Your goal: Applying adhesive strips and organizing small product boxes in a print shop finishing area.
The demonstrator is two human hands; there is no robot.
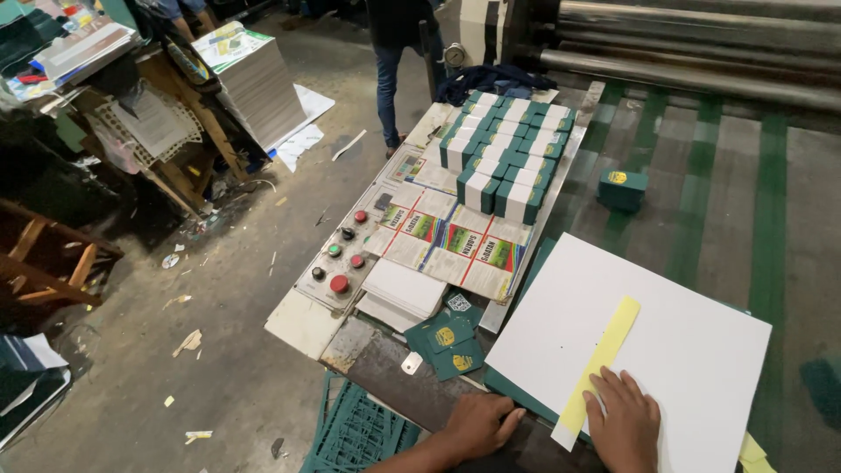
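A large white sheet (648, 342) lies tilted on the machine bed, on top of green sheets. A long yellow paper strip (603, 359) rests on it. My right hand (624, 419) lies flat on the sheet, fingers spread, touching the strip's lower end. My left hand (477, 425) rests on the dark edge of the bed beside the sheet's near corner, fingers loosely curled, holding nothing.
Stacks of green and white cartons (508, 153) sit on printed flat sheets (455, 241). A control panel with red and green buttons (342, 258) is at the left. A single green box (622, 188), steel rollers (692, 52), a paper stack (254, 79), and a standing person (394, 52) are nearby.
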